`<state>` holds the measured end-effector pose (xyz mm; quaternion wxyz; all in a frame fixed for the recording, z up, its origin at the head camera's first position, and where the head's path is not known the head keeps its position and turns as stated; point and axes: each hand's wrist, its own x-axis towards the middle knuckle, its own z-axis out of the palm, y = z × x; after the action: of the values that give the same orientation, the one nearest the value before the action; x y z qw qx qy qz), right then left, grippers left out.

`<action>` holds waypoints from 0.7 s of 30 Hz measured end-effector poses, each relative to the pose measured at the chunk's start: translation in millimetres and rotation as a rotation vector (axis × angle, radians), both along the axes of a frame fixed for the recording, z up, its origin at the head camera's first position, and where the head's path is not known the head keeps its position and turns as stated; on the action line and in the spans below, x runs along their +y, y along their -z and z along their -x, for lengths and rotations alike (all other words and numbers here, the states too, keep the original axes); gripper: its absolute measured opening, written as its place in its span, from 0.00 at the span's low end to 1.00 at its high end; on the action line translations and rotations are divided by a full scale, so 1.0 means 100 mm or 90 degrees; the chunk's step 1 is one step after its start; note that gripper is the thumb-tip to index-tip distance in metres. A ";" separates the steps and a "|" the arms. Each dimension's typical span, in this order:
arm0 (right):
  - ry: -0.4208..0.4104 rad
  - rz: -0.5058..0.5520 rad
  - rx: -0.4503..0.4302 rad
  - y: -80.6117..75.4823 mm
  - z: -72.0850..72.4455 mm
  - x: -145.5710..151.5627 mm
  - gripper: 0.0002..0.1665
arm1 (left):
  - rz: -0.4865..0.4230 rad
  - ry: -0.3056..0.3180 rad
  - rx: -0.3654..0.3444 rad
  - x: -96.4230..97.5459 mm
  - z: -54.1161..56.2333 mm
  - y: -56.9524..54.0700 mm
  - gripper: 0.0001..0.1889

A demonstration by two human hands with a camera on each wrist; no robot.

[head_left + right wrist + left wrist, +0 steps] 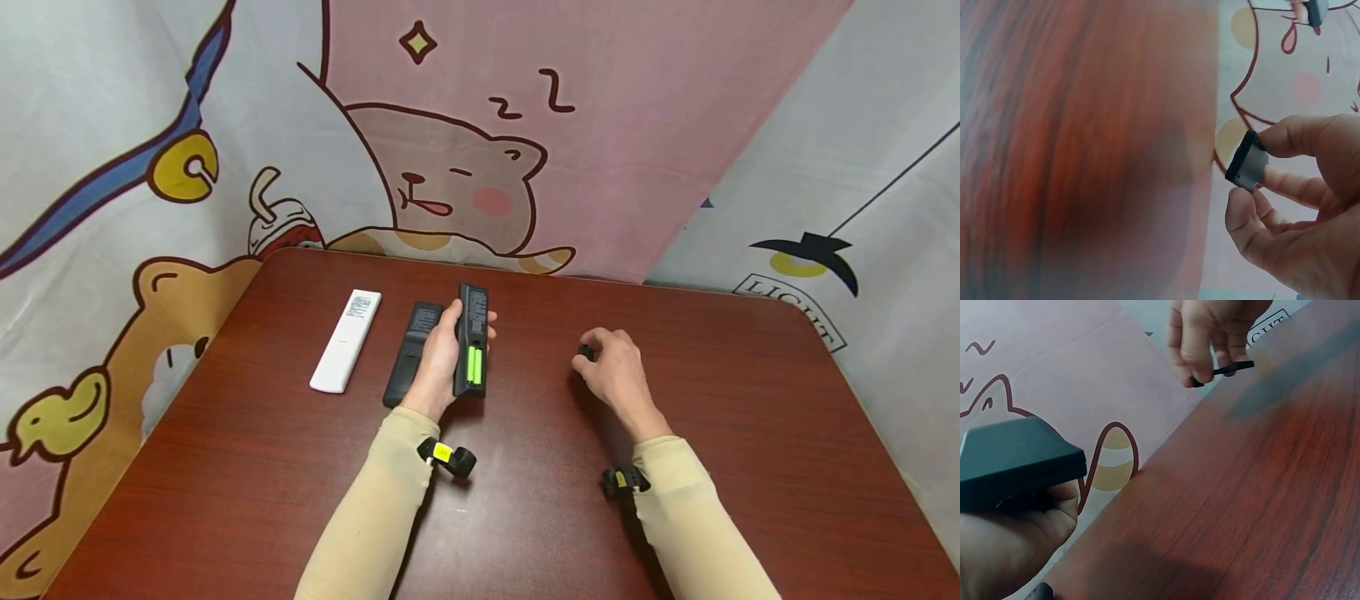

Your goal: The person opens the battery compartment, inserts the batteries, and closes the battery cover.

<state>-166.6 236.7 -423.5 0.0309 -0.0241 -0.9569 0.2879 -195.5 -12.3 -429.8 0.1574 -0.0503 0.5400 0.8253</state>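
Observation:
My left hand grips a black remote control, back side up, above the table. Its battery compartment is uncovered, and two green batteries lie side by side in it. In the left wrist view the end of this remote hides part of the palm. To the right, my right hand pinches a small black battery cover between thumb and fingertips, raised over the table. In the head view the fingers hide most of that cover.
A second black remote lies face down on the brown table, partly behind my left hand. Further left lies a white remote, also face down. A cartoon-printed cloth hangs behind the table's far edge.

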 end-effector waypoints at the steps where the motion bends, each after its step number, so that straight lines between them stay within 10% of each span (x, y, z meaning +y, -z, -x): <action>1: -0.001 0.009 0.003 -0.01 0.00 -0.02 0.18 | 0.001 0.000 -0.001 0.00 0.00 0.00 0.35; 21: -0.043 0.138 0.072 -0.20 -0.04 -0.33 0.16 | -0.007 -0.006 0.004 0.02 0.01 -0.01 0.33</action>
<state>-163.0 203.8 -403.3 0.0723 0.0216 -0.9172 0.3911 -196.2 -10.1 -429.1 0.1521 -0.0497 0.5356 0.8292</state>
